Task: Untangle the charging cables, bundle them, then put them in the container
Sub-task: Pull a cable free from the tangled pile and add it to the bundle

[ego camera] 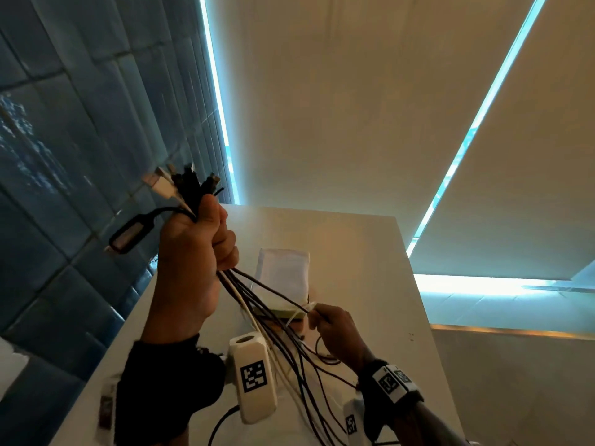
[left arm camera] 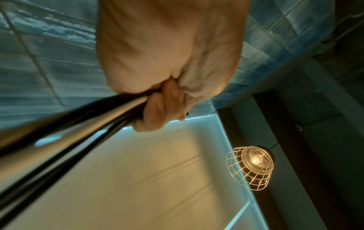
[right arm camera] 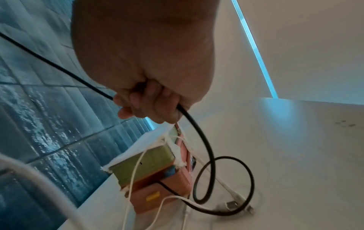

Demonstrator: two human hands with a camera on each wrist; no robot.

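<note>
Head view: we are seeing the left hand (ego camera: 193, 249) raised above the bench (ego camera: 370, 268), its fingers and thumb wrapped tightly round a bundle of charging cables (ego camera: 270, 317), black ones and white ones together. The plug ends (ego camera: 183, 185) are sticking up out of the top of the fist, fanned against the blue tiled wall (ego camera: 64, 140), and one black oblong connector (ego camera: 128, 235) is hanging off to the left of the hand. Below the fist the strands are trailing down and spreading toward the near edge of the bench. The right hand (ego camera: 338, 329) is sitting lower and to the right, its fingers curled round a single black cable (right arm camera: 199, 140); in the right wrist view this cable is running through the fingers (right arm camera: 149, 102) and looping down onto the bench, where loose plugs (right arm camera: 234, 205) are lying. The container (right arm camera: 151, 172), a box with green and pink sides and white cloth over its top, is standing on the bench just beyond the right hand, nearer the tiled wall side, with thin white cables draped over it. In the left wrist view the gripped strands are blurring past the lens, and a wire-caged lamp (left arm camera: 250, 168) is glowing behind.
</note>
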